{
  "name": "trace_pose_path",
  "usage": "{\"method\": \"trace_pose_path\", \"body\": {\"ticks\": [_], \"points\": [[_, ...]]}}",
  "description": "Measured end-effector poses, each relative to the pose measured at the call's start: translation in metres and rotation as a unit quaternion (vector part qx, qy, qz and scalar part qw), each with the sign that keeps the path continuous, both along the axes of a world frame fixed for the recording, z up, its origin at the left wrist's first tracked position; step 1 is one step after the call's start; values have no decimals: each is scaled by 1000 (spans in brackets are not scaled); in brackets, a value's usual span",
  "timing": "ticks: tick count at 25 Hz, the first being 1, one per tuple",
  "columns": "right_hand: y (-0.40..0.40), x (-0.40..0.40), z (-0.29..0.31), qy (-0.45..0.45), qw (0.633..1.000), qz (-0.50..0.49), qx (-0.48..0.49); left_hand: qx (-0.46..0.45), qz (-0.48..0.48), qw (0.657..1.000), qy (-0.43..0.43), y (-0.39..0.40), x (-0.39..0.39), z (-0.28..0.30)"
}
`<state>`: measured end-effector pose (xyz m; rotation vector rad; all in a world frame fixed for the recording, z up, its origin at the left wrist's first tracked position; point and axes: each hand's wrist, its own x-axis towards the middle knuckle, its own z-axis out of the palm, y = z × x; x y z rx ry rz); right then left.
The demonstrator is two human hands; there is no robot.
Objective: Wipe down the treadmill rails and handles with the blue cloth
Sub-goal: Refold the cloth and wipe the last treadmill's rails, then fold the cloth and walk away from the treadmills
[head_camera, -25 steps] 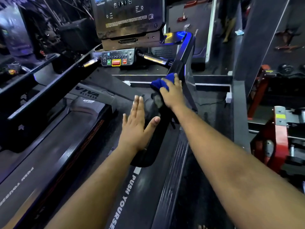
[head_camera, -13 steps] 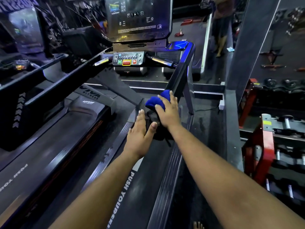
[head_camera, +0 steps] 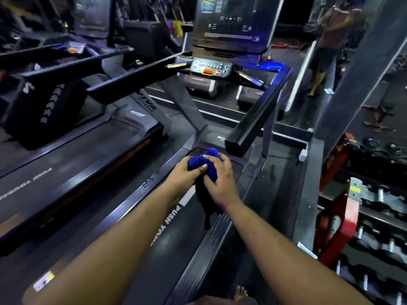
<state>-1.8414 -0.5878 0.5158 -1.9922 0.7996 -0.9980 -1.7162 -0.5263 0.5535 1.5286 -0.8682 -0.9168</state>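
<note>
White lettering on the near treadmill belt (head_camera: 169,256) reads "PUSH" in full, followed by a second word beginning "YO", the remainder covered by the forearms. The belt of the left treadmill (head_camera: 72,159) carries similar white lettering, blurred and not legible. A logo on the left treadmill's upright (head_camera: 147,103) reads "VIVA", with a smaller illegible line beneath it. Markings on the console screen (head_camera: 233,23) and control panel (head_camera: 210,68) are too small to read.
</note>
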Motion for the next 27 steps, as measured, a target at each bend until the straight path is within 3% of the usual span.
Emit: {"method": "trace_pose_path", "body": {"ticks": [4,6,10,13,15,17,20,22,24,27], "points": [[11,28,9,60,991,102,61,-42,84,996,-4,61,32,6],[7,35,14,87,987,104,80,-42,117,992,-11,75,43,9],[20,74,24,129,978,164,26,-54,229,971,-26,112,60,14],[38,115,34,116,967,223,-36,2,307,941,-142,147,81,19],[44,140,35,104,954,280,-20,81,347,901,-247,171,94,22],[50,160,33,104,943,315,19,128,376,872,-287,195,102,25],[62,186,35,89,933,345,41,79,408,890,-190,220,98,25],[79,196,35,52,941,335,4,31,439,889,-128,227,89,21],[104,199,28,4,939,341,-38,-9,487,868,-96,226,78,16],[143,192,17,45,872,487,-5,-67,571,818,-24,232,66,14]]}}
